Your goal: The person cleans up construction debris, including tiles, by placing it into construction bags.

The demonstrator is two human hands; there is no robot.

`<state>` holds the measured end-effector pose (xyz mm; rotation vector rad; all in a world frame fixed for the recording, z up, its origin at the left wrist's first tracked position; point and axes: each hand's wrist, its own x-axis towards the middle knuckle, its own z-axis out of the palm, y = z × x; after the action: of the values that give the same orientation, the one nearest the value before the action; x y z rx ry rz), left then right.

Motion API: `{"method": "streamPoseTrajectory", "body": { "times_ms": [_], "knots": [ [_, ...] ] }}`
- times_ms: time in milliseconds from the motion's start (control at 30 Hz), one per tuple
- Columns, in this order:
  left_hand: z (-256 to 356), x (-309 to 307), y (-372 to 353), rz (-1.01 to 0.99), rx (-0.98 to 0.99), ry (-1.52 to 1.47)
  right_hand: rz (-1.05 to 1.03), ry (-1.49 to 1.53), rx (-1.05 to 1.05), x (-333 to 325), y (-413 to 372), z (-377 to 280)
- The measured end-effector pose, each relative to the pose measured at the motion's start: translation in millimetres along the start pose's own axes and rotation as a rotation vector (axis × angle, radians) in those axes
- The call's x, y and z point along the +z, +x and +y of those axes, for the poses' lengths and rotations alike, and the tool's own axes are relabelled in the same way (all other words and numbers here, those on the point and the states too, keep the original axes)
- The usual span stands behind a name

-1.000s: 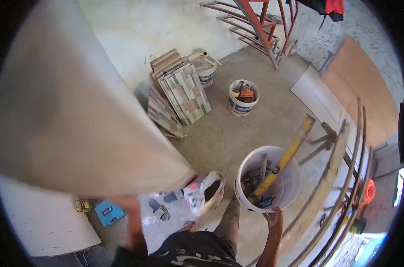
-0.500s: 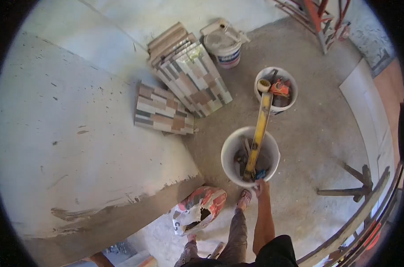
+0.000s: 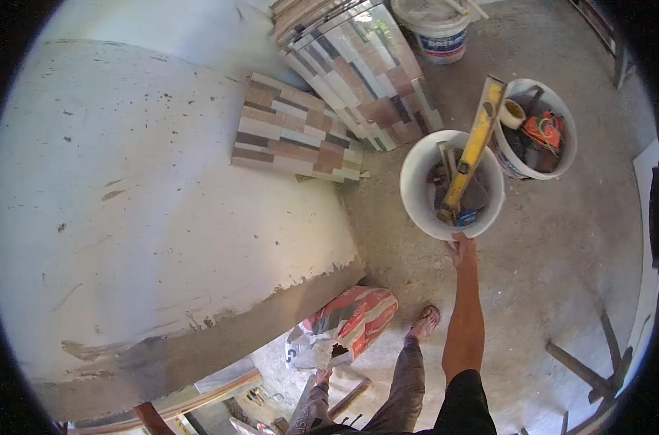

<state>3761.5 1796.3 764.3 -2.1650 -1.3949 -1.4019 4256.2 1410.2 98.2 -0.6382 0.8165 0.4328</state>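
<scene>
Right hand (image 3: 460, 250) alone steadies the white bucket (image 3: 416, 177)

Its fingers pinch the near rim; the left hand is out of sight, so I cannot tell how its fingers stand. The bucket is held out ahead; whether its base touches the floor (image 3: 409, 275) is unclear. A yellow level (image 3: 474, 148) juts past the far rim toward the second bucket (image 3: 570, 141). With a one-sided grip and that long level, the bucket could tip or knock its neighbour. Half a second ago, the second bucket appeared beyond it; now it appears to the right.
</scene>
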Motion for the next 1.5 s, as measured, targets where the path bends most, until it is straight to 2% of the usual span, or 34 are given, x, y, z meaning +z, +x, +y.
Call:
{"method": "streamPoseTrajectory", "body": {
  "times_ms": [67, 100, 167, 233, 267, 300, 333, 367, 467, 533, 600, 667, 733, 767, 800, 833, 867, 900, 933, 967, 1000, 1033, 1100, 1167, 1200, 1233, 1267, 1300, 1367, 1433, 1500],
  "knots": [
    [4.0, -5.4, -2.0, 0.001, -0.015, -0.006, 0.017, -0.015, 0.101, -33.1, 19.3, -5.0],
    [5.0, -8.7, -3.4, -0.005, -0.022, -0.006, 0.054, -0.041, 0.188, -46.7, 14.4, -3.6],
    [6.2, -11.8, -7.8, -0.020, -0.045, -0.019, 0.003, -0.104, 0.229, -56.7, -7.2, 10.7],
    [6.2, -13.2, -12.3, -0.047, -0.076, -0.030, -0.070, -0.220, 0.283, -89.5, -59.2, 23.9],
    [2.6, -14.0, -16.8, -0.050, -0.102, -0.047, -0.125, -0.179, 0.280, -104.9, -87.7, 47.3],
    [0.7, -12.2, -21.7, -0.056, -0.129, -0.063, -0.256, 0.086, 0.312, -123.8, -132.7, 83.4],
    [-1.0, -8.5, -20.4, -0.053, -0.155, -0.094, -0.440, 0.454, 0.413, -138.3, -188.9, 115.6],
    [-3.8, -7.4, -22.2, -0.048, -0.184, -0.135, -0.524, 0.657, 0.532, -138.8, -248.7, 136.2],
    [-12.3, 20.9, -18.1, -0.042, -0.268, -0.300, 0.237, 0.052, 0.804, -143.0, -426.7, 117.6],
    [-15.0, 49.0, -14.9, -0.051, -0.336, -0.445, 0.073, 0.047, 0.608, -140.3, -468.0, 96.1],
    [-14.8, 81.0, -8.2, -0.054, -0.404, -0.606, -0.358, 0.131, 0.375, -213.7, -472.3, 95.1],
    [-20.6, 103.1, 1.6, -0.016, -0.430, -0.793, 0.115, -0.461, 0.454, -227.4, -447.1, 50.3],
    [-17.6, 113.7, 15.3, 0.046, -0.492, -0.952, 0.207, -0.867, 0.225, -240.2, -401.4, 20.9],
    [-11.8, 118.6, 18.4, 0.073, -0.538, -1.042, 0.191, -0.876, 0.191, -262.5, -351.3, -0.8],
    [-7.4, 119.8, 18.2, 0.078, -0.581, -1.120, 0.025, -1.050, -0.197, -250.8, -332.3, -14.7],
    [18.5, 108.4, 22.1, 0.027, -0.727, -1.018, 0.048, -1.006, -0.215, -176.5, -346.2, -38.8],
    [42.9, 83.7, 29.5, -0.115, -0.853, -0.943, 0.030, -1.031, -0.283, -120.8, -338.7, -47.9],
    [47.1, 67.0, 28.6, -0.234, -0.537, -1.003, 0.013, -1.055, -0.351, -52.1, -340.7, -59.0],
    [35.3, 62.0, 25.3, -0.315, -0.458, -1.025, -0.001, -1.080, -0.420, 21.7, -346.7, -70.8],
    [23.5, 57.2, 22.0, -0.395, -0.377, -1.049, -0.232, -0.983, -0.370, 82.7, -370.8, -77.5],
    [12.0, 52.0, 19.3, -0.473, -0.296, -1.073, -0.475, -1.237, -0.917, 128.4, -363.2, -66.2],
    [29.1, 8.6, 45.4, -0.585, -0.439, -1.308, -0.680, -0.967, -1.044, 207.5, -470.0, -38.8],
    [-18.0, 4.7, 27.9, -0.822, -0.255, -0.942, -0.873, -1.132, -1.588, 318.8, -628.4, 5.6],
    [-73.3, 18.0, -28.9, -1.000, -0.499, -0.939, -0.881, -0.868, -1.285, 392.7, -701.4, 50.4],
    [-91.0, -4.1, -42.0, -1.045, -0.573, -0.935, -0.921, -0.885, -1.279, 406.7, -699.7, 68.4],
    [-112.2, -30.8, -53.7, -1.085, -0.658, -0.931, -0.786, -0.846, -1.505, 427.1, -685.5, 83.0],
    [-139.3, -46.9, -71.5, -1.193, -0.656, -0.844, -0.656, -0.793, -1.718, 443.0, -674.4, 99.7],
    [-167.3, -64.5, -85.1, -1.300, -0.662, -0.753, -0.567, -0.742, -1.843, 453.1, -677.1, 111.4],
    [-208.8, -114.6, -101.6, -1.294, -0.933, -0.790, -0.452, -0.658, -2.011, 462.9, -705.6, 125.5],
    [-255.5, -139.8, -124.3, -1.204, -1.208, -0.842, -0.370, -0.606, -2.107, 471.7, -733.8, 143.1],
    [-292.0, -174.8, -124.5, -0.931, -1.309, -0.791, -0.343, -0.555, -2.160, 476.1, -756.6, 158.3]
  ]
}}
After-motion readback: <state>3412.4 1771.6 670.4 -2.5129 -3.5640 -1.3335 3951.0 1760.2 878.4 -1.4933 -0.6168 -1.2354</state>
